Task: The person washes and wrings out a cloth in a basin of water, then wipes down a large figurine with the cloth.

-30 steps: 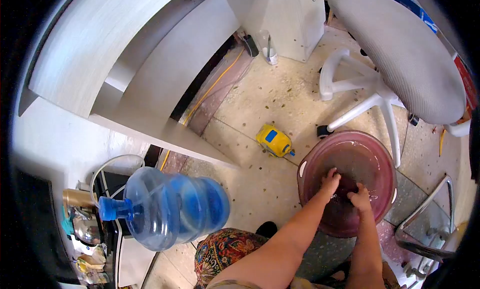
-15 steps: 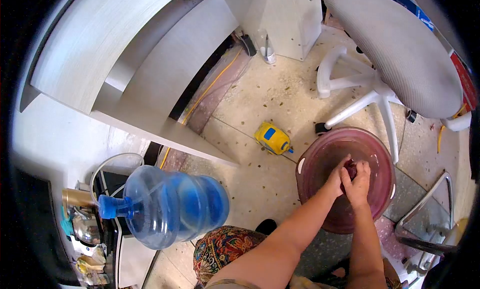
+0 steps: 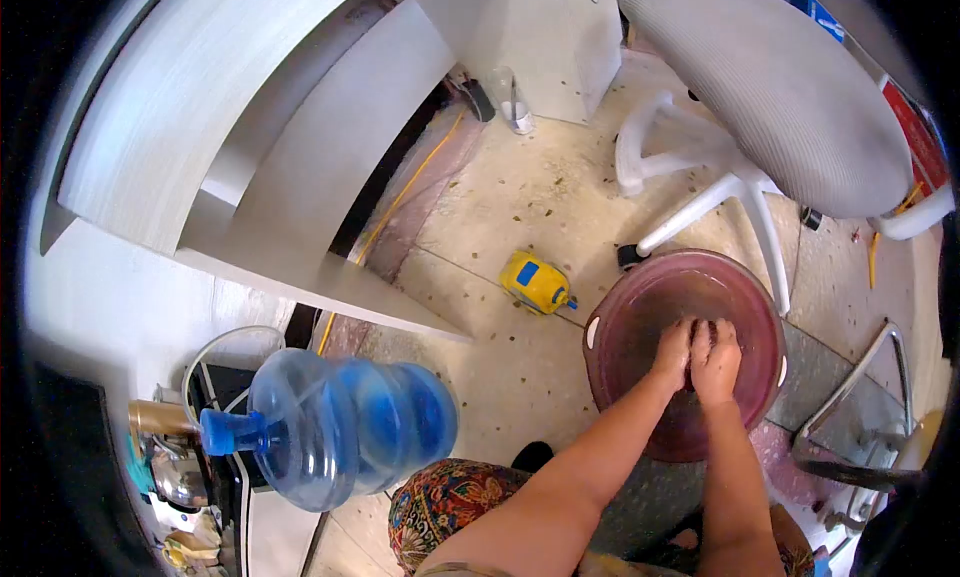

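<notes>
Both my hands are inside a round maroon plastic basin (image 3: 625,287) with white handles, which stands on the floor and seems to hold some water. My left hand (image 3: 676,353) is closed, its fingers curled beside the other hand. My right hand (image 3: 716,361) presses close against it, fingers bent forward and down. A small dark reddish thing (image 3: 690,381) barely shows between them; its kind is too hidden to tell. On the floor left of the basin lies a yellow bottle (image 3: 538,282) with a blue label and blue cap.
At left, a large blue water jug (image 3: 340,427) lies on its side near a kettle (image 3: 182,472). A grey office chair (image 3: 780,97) with a white wheeled base stands behind the basin. A white desk (image 3: 330,147) fills the upper left. A metal-framed chair (image 3: 855,377) is at right.
My hands have turned more palm-down and moved closer together over the dark reddish thing, which shows less now. The view has shifted slightly.
</notes>
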### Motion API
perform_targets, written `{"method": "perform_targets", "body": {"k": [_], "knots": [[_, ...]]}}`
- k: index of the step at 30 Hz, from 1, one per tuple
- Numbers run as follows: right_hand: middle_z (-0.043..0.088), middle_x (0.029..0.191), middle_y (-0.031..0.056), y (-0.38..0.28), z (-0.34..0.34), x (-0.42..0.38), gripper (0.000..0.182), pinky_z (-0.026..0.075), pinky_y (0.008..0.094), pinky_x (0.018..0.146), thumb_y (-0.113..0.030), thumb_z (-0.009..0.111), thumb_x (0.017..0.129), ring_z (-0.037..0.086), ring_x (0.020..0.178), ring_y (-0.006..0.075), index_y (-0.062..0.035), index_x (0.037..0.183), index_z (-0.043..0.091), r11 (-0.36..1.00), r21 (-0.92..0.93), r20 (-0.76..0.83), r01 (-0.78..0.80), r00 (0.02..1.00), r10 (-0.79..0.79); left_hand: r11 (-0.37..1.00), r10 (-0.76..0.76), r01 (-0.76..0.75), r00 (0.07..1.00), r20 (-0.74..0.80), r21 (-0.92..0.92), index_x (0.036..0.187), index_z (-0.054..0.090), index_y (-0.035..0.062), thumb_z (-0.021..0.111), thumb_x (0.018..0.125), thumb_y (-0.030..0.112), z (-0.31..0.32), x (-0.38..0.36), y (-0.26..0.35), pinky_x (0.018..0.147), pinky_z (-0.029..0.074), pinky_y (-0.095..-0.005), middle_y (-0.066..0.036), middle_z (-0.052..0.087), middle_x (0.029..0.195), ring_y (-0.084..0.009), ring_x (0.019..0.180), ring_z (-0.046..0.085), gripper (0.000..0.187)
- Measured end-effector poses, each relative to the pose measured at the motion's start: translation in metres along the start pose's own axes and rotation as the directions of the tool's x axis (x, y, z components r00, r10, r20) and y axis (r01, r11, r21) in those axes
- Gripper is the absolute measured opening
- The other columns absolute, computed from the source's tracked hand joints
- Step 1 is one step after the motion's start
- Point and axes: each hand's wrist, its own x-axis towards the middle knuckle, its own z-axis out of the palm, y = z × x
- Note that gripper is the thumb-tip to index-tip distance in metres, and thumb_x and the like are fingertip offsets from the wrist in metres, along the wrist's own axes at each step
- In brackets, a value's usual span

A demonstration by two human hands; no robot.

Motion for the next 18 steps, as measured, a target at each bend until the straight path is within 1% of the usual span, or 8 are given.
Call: {"method": "perform_targets", "body": {"k": [3,5,6,8,9,11,13,18], "knots": [[0.058,0.081,0.0256,0.007,-0.002,0.004,0.029,0.044,0.0418,0.07,-0.023,0.048,0.085,0.056,0.074,0.0412,0.0048,0.084,0.058,0.957,0.163,0.085,-0.24,0.97,0.228,0.809,0.273,-0.171,0.957,-0.101,0.562,0.09,0.059,-0.0031,0.041,0.085,0.028,0.008,-0.004,0.003,0.069,0.042,-0.0375,-0.018,0.06,0.088,-0.0227,0.078,0.055,0.036],[0.059,0.089,0.0272,0.013,-0.009,0.01,0.039,0.043,0.0403,0.077,-0.03,0.046,0.086,0.057,0.086,0.0395,0.0053,0.093,0.06,0.901,0.215,0.152,-0.377,0.924,0.351,0.743,0.11,0.004,0.986,-0.129,0.669,0.101,0.057,-0.0044,0.039,0.087,0.033,0.02,-0.016,0.018,0.08,0.041,-0.038,-0.014,0.059,0.099,-0.0222,0.089,0.052,0.044],[0.059,0.091,0.0274,0.024,-0.008,0.013,0.042,0.042,0.0398,0.081,-0.033,0.045,0.086,0.056,0.09,0.0393,0.0047,0.096,0.06,0.857,0.235,0.197,-0.458,0.886,0.419,0.641,0.23,-0.148,0.973,-0.004,0.753,0.087,0.06,-0.0042,0.036,0.086,0.034,0.015,-0.009,0.014,0.07,0.043,-0.0391,-0.024,0.06,0.087,-0.0288,0.078,0.058,0.045],[0.058,0.096,0.0277,0.043,-0.009,0.012,0.047,0.04,0.0388,0.086,-0.039,0.043,0.085,0.054,0.096,0.0395,0.0033,0.1,0.059,0.811,0.214,0.23,-0.545,0.835,0.5,0.369,0.225,-0.142,0.973,0.06,0.919,0.09,0.06,-0.0052,0.024,0.089,0.046,0.018,-0.008,0.028,0.084,0.039,-0.0438,-0.028,0.057,0.097,-0.0413,0.096,0.053,0.063],[0.057,0.097,0.0278,0.049,-0.011,0.014,0.049,0.039,0.0384,0.088,-0.041,0.042,0.085,0.053,0.099,0.0398,0.0025,0.101,0.059,0.82,0.18,0.218,-0.543,0.835,0.505,0.287,0.251,-0.08,0.968,0.005,0.955,0.091,0.06,-0.0047,0.025,0.089,0.044,0.02,-0.009,0.034,0.088,0.037,-0.0438,-0.028,0.056,0.099,-0.0425,0.101,0.049,0.06],[0.058,0.096,0.0272,0.061,-0.022,0.018,0.047,0.04,0.0382,0.087,-0.041,0.044,0.083,0.054,0.098,0.039,-0.0002,0.1,0.06,0.781,0.061,0.195,-0.622,0.775,0.601,0.207,0.402,-0.216,0.908,0.119,0.954,0.096,0.058,-0.0035,0.034,0.088,0.038,0.0,0.001,0.042,0.087,0.039,-0.043,-0.026,0.058,0.098,-0.0407,0.098,0.052,0.049],[0.06,0.09,0.0253,0.069,-0.032,0.019,0.04,0.043,0.0385,0.083,-0.037,0.05,0.078,0.058,0.092,0.036,-0.0028,0.095,0.063,0.791,0.009,0.207,-0.612,0.775,0.597,0.282,0.42,-0.208,0.904,0.075,0.936,0.092,0.058,-0.0004,0.052,0.085,0.021,-0.013,0.005,0.05,0.079,0.042,-0.032,-0.014,0.061,0.089,-0.0234,0.086,0.057,0.023],[0.063,0.084,0.018,0.078,-0.047,0.02,0.028,0.047,0.037,0.076,-0.031,0.058,0.073,0.062,0.081,0.0295,-0.0068,0.084,0.067,0.84,-0.122,0.47,-0.529,0.714,0.518,0.277,0.517,-0.321,0.844,0.141,0.906,0.101,0.056,0.0036,0.046,0.086,0.003,-0.038,0.012,0.047,0.086,0.039,-0.0289,-0.01,0.059,0.098,-0.02,0.095,0.053,0.018]]}}
